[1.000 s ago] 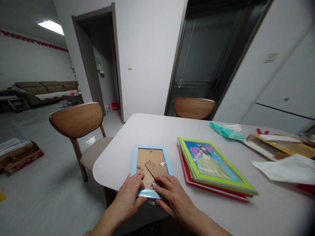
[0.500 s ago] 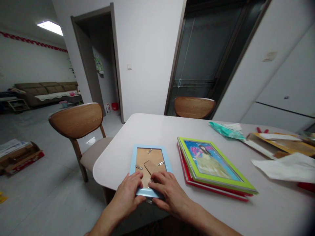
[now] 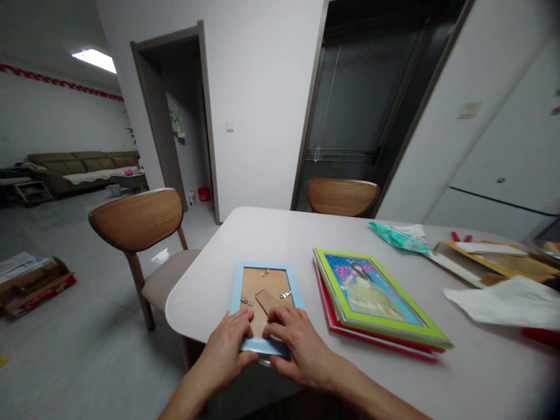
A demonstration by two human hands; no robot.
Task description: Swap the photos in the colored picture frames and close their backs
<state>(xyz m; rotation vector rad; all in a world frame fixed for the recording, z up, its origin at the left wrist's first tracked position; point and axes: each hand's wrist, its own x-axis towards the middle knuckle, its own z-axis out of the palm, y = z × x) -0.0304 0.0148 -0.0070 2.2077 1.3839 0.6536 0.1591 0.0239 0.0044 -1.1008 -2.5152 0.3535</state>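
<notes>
A light blue picture frame [image 3: 238, 287] lies face down near the front edge of the white table [image 3: 271, 239], its brown backing board and small metal clips showing. My left hand [image 3: 227, 347] grips the frame's near left corner. My right hand [image 3: 300, 347] rests on the near right part, with fingertips on the backing board by the stand flap. Just to the right lies a green-framed picture [image 3: 371, 291] of a figure in a dress, stacked on a red frame [image 3: 350, 333].
Papers, a yellow-edged board [image 3: 494, 259] and a teal bag [image 3: 396, 236] lie at the table's right. One wooden chair [image 3: 140, 224] stands at the left, another [image 3: 341, 195] at the far side. A cardboard box [image 3: 30, 280] lies on the floor.
Both hands stay on the blue frame's near end; my right fingers have crept slightly left along the backing. The head camera has tilted a little.
</notes>
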